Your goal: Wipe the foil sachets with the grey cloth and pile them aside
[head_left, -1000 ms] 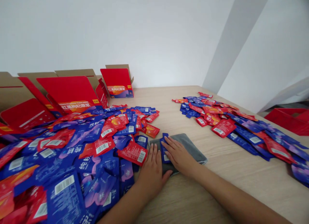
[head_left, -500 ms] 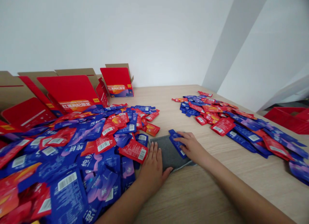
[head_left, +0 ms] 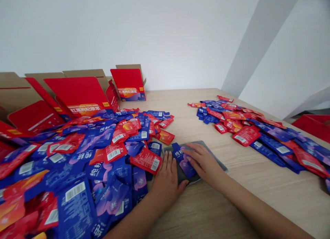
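Observation:
A blue spouted pouch (head_left: 183,160) with a purple pattern and white lettering lies face up on a dark grey flat cloth or pad (head_left: 215,156), which has a clear edge like plastic film. My right hand (head_left: 203,163) rests on the pouch's right side, fingers stretched out and partly covering it. Flat on the pad's left end is my left hand (head_left: 168,179), its fingers extended and thumb apart, close to the pouch's left edge. A red pouch (head_left: 146,159) with a barcode lies just beside the left hand's fingers.
A large heap of red and blue pouches (head_left: 85,156) covers the left of the wooden table (head_left: 175,101). A second pile of pouches (head_left: 239,125) spreads along the right. Open red cartons (head_left: 129,84) stand at the back left; a red box (head_left: 313,127) sits beyond the right edge.
The blue pouch now shows its patterned front, where its plain printed side faced up before. My right hand has shifted over it, and more of the pad shows on the right.

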`<state>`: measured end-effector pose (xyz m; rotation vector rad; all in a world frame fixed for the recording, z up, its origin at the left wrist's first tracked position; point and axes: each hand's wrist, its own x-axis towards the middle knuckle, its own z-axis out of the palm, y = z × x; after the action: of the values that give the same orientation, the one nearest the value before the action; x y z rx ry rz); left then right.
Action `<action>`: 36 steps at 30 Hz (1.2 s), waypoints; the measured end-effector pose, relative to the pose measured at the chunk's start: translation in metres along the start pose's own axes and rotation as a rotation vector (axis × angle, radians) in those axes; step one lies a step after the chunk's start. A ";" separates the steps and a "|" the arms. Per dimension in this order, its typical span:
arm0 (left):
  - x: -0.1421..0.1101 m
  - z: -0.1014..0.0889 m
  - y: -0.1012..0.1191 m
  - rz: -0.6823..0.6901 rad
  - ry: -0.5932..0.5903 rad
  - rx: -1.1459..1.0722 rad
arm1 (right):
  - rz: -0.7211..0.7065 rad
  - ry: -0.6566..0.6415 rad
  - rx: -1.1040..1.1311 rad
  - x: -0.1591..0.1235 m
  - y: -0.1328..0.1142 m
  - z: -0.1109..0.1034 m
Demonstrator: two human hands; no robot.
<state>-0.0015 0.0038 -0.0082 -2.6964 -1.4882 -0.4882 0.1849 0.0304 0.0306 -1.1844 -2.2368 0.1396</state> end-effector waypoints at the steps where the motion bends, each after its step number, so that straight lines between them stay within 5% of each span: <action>1: 0.000 0.000 0.000 0.000 0.000 -0.002 | 0.013 -0.038 -0.029 -0.001 0.001 0.005; 7: 0.002 -0.002 0.000 0.012 -0.026 0.013 | 0.116 -0.205 -0.219 0.000 0.007 0.014; 14: 0.003 -0.005 0.000 0.000 -0.049 0.013 | 0.153 -0.121 -0.339 0.001 0.020 -0.001; 23: 0.002 -0.006 0.001 -0.008 -0.051 -0.014 | 0.005 0.017 -0.247 0.008 -0.020 -0.020; 31: 0.001 -0.003 0.000 0.007 -0.041 -0.002 | -0.026 -0.316 -0.311 -0.005 -0.016 -0.003; 36: 0.000 0.001 -0.001 0.000 -0.005 -0.006 | -0.069 -0.340 -0.389 0.006 0.009 0.013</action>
<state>-0.0022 0.0049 -0.0092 -2.7041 -1.4907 -0.4867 0.1815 0.0424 0.0197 -1.3615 -2.6866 -0.1411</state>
